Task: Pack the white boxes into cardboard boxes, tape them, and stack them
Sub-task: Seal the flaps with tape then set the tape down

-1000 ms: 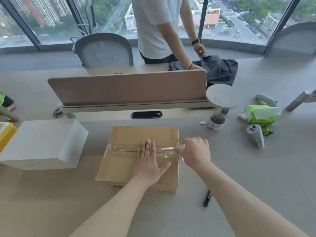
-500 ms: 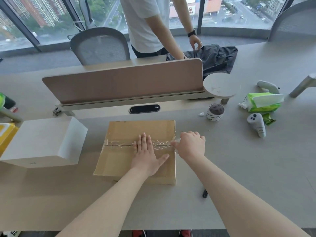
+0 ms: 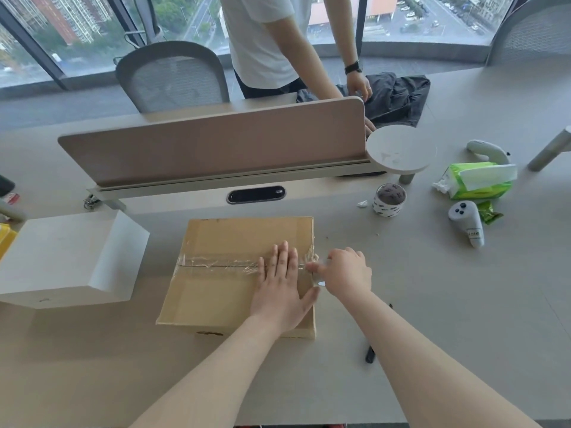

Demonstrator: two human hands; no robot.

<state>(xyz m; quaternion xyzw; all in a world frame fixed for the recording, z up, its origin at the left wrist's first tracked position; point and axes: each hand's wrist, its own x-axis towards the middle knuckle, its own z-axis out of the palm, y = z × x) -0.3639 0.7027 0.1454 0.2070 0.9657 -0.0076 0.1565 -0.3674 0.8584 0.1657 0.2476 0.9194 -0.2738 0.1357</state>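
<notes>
- The table lies open right of the cardboard box, bar a black pen.
- The white box stands left; a divider screen walls the far side.

Cardboard box mid-bench, both hands on it.
The left hand lies flat on the tape strip; the right hand, at the box's right edge, seems to pinch the strip's end. A second box sits left, a divider behind, a tape roll behind-right, and a controller further right, before a tissue pack.
</notes>
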